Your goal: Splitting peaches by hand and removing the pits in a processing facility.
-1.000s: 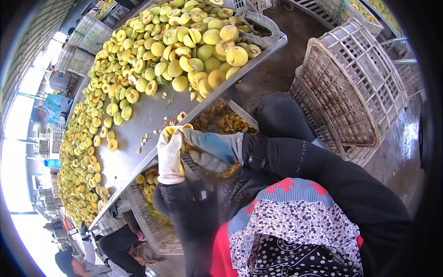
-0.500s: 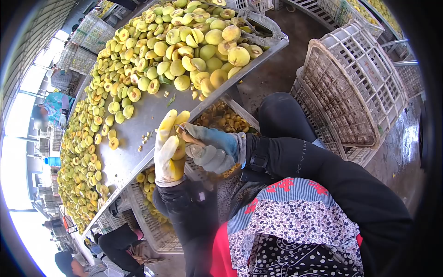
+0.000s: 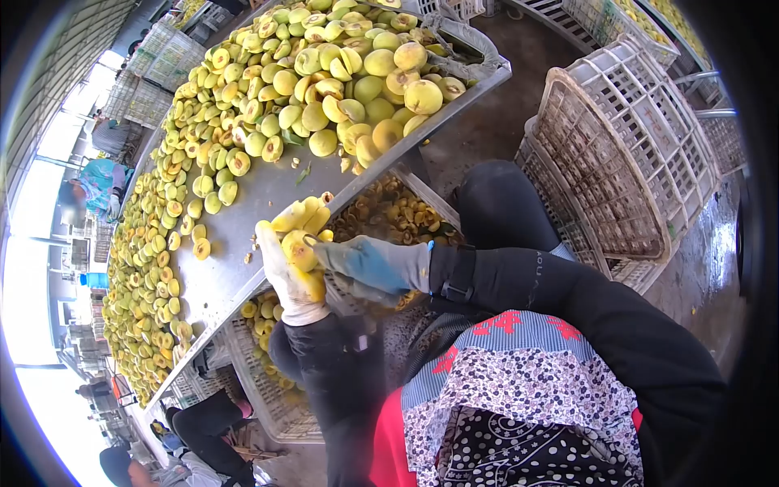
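There, left hand (image 3: 290,276) cups the peach (image 3: 299,247) firmly by the worktop (image 3: 243,213) edge, right hand (image 3: 369,264) curled tight against its flesh: steady grip, short shallow strokes look wisest.

Your blue-grey gloved right hand (image 3: 377,264) covers part of the yellow cut fruit (image 3: 299,247) in your white gloved left hand (image 3: 289,280); whether it grips a tool, you cannot tell; the steel table (image 3: 243,207) hides much of the white plastic crate (image 3: 430,199).

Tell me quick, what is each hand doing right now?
Left hand: closed around a yellow peach.
Right hand: fingers curled shut, tips on that peach; any tool inside cannot be told.
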Motion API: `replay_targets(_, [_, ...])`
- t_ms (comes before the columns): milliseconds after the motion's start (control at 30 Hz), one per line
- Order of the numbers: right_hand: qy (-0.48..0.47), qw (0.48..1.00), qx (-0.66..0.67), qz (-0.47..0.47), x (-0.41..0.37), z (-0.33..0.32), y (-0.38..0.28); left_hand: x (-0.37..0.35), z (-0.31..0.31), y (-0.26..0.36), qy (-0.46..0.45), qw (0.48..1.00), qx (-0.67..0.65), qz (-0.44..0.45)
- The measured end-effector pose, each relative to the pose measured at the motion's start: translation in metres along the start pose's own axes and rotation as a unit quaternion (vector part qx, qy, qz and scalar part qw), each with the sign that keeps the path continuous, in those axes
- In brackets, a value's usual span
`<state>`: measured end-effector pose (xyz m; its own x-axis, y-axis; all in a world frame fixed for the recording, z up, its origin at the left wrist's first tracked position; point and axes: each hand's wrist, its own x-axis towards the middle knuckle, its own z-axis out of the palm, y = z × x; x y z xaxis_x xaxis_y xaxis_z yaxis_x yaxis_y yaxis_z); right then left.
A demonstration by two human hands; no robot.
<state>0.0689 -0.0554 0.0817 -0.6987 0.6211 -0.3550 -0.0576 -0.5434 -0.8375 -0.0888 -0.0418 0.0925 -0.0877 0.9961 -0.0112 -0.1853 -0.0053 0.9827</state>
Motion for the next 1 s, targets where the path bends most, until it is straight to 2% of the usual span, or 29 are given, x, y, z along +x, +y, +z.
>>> replay_targets(67, [0.021,0.999,0.031,-0.013,0.002,0.008,0.002,-0.001,0.013,-0.001,0.054,0.997,-0.047,-0.024])
replay_targets(100, [0.094,0.985,-0.064,-0.126,0.024,0.012,0.018,0.000,0.017,-0.002,0.067,0.996,-0.059,-0.029])
replay_targets(200, [0.100,0.975,-0.050,-0.192,0.032,0.007,0.037,0.000,0.020,-0.007,0.074,0.995,-0.059,-0.012])
replay_targets(233, [0.118,0.976,-0.083,-0.164,0.031,0.007,0.035,0.000,0.021,-0.009,0.072,0.996,-0.055,-0.001])
replay_targets(433, [0.094,0.978,-0.061,-0.177,0.033,0.008,0.036,0.000,0.019,-0.019,0.102,0.994,-0.040,0.008])
replay_targets(533, [0.072,0.978,-0.107,-0.162,0.029,0.006,0.028,-0.003,0.016,-0.022,0.056,0.993,0.036,0.099])
replay_targets(633, [0.039,0.965,-0.104,-0.236,0.042,0.001,0.048,-0.002,0.021,-0.021,0.077,0.996,-0.030,0.047])
replay_targets(733, [0.015,0.986,-0.040,-0.158,0.031,0.001,0.036,-0.002,0.020,-0.020,0.041,0.997,0.002,0.059])
replay_targets(833, [0.031,0.985,-0.072,-0.155,0.064,-0.009,0.074,0.002,0.016,-0.023,-0.023,0.999,-0.014,0.045])
replay_targets(867, [0.027,0.990,-0.042,-0.130,0.051,-0.005,0.063,0.002,0.017,-0.025,-0.024,0.999,-0.028,0.033])
replay_targets(900, [0.023,0.994,-0.013,-0.104,0.025,0.000,0.038,0.003,0.018,-0.027,-0.025,0.999,-0.042,0.022])
replay_targets(967, [0.008,1.000,-0.001,0.014,-0.003,-0.003,0.011,0.006,0.018,-0.028,-0.022,0.998,-0.059,-0.005])
replay_targets(1000, [-0.066,0.996,0.036,0.050,0.005,-0.012,0.022,0.010,0.015,-0.030,-0.064,0.998,-0.012,0.024])
